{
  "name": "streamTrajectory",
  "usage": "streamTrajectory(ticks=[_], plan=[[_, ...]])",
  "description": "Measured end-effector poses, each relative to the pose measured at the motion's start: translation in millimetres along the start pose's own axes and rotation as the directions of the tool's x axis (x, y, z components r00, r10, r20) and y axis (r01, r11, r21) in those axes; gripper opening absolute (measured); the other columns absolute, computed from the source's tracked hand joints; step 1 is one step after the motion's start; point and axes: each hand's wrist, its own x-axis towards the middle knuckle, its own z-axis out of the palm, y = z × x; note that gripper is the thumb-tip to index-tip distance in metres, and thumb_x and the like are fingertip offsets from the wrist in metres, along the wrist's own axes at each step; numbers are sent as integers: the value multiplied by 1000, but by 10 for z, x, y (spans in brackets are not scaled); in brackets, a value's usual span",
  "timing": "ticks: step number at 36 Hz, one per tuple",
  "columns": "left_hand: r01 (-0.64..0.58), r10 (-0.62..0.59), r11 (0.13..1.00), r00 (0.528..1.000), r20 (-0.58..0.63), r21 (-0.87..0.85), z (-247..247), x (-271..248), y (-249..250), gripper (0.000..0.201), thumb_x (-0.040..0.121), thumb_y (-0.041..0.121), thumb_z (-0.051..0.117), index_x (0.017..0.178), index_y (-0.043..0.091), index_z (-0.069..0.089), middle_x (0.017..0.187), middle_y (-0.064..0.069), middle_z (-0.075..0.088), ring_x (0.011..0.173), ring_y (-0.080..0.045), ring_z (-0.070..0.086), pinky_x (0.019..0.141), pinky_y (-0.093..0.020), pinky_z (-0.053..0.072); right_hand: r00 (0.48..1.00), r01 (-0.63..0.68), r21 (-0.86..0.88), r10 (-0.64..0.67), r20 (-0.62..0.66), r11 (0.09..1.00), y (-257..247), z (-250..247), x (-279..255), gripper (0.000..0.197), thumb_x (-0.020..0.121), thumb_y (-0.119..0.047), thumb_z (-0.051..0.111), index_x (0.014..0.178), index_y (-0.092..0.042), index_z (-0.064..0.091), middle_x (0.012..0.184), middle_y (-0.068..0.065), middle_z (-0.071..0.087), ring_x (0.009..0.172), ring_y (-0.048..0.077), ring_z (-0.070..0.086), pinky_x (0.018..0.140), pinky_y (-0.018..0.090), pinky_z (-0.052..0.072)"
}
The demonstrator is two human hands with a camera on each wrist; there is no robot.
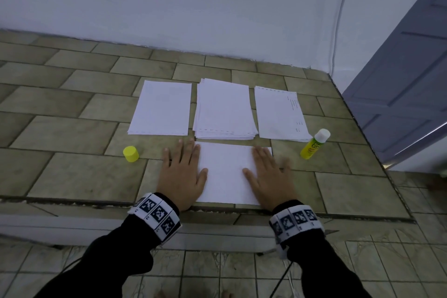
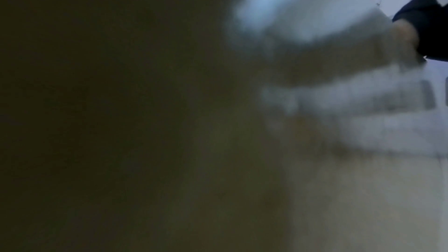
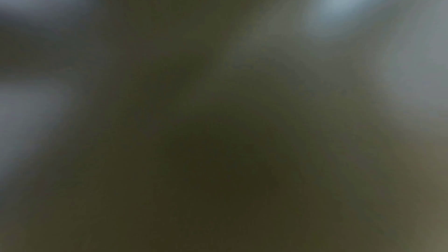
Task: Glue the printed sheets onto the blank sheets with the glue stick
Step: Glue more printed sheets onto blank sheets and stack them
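I had both hands flat on the single white paper sheet [image 1: 227, 172] lying at the near edge of the olive-brown tiled counter [image 1: 72, 128]. My left hand [image 1: 182, 174] pressed its left border with straight, spread fingers, partly on the sheet and partly on tile; my right hand [image 1: 271, 176] did the same on the right border, fingers likewise straight and holding nothing. Both wrist views were dark blur, so I judged finger state from the head view alone.

Behind the sheet lay three piles: a thin white stack on the left [image 1: 162, 109], a thicker, slightly fanned white stack in the middle [image 1: 225, 110], and a stack with faint print on the right [image 1: 280, 113]. The yellow glue stick with its white exposed end [image 1: 314, 144] stood tilted near the right stack, uncapped; its yellow plastic cap [image 1: 131, 154] sat well apart, left of my left hand.

I judged the sheet light, limp and prone to sliding on the smooth tile, and likely to wrinkle if dragged where tacky. Smoothing from the middle outward with flat palms seemed safest, and lifting it by a pinched corner or the near edge overhanging the counter lip. The glue stick I would take round its rigid yellow barrel, clear of the sticky tip.
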Motion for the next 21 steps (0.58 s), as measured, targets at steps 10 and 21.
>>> streamTrajectory(ticks=[10, 21], plan=[[-5, 5, 1000, 1000, 22, 10, 14, 4, -11, 74, 94, 49, 15, 149, 4, 34, 157, -15, 29, 145, -39, 25, 113, -63, 22, 997, -76, 401, 74, 21, 913, 218, -442, -13, 65, 97, -51, 29, 149, -11, 27, 152, 2, 34, 142, 24, 29, 116, 41, 23], [6, -8, 1000, 997, 76, 19, 19, 2, -6, 97, 88, 69, -13, 154, 5, 20, 162, -14, 14, 149, -36, 10, 118, -59, 7, 977, -34, 32, 26, 212, 999, -41, -614, 332, 54, 99, -20, 44, 147, -6, 23, 145, 15, 39, 129, 30, 42, 106, 44, 37]])
